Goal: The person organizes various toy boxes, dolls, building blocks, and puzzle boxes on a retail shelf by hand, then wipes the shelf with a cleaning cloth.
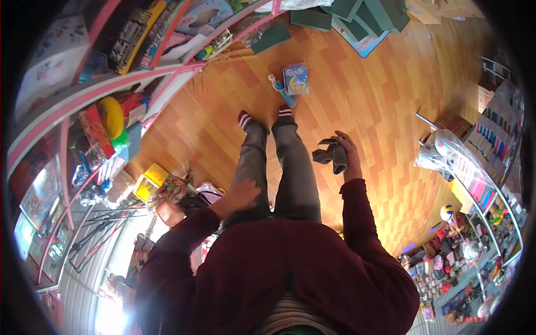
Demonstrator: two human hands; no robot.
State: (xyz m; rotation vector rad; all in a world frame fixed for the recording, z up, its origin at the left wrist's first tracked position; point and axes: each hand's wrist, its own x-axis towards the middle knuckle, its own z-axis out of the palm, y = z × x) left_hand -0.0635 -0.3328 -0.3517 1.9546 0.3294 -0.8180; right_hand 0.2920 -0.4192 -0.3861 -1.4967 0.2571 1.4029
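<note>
In the head view my right hand [348,152] is raised out to the right, its fingers closed on a dark grey folded cloth [333,155] with loops or ends sticking out; its exact kind does not show. My left hand [241,196] is over my left thigh, near the knee, and motion smears its fingers. On the floor ahead of my feet lies a small blue box [296,79] with a yellow moon and lettering on it. A doll in a blue dress [281,89] lies right beside that box.
Pink-edged shelves [106,92] with toys and boxes curve along the left. Dark green boxes or panels [363,19] lie at the top. A yellow box [149,181] and bags are by my left side. Racks of goods [486,151] stand right, above the wooden floor [379,106].
</note>
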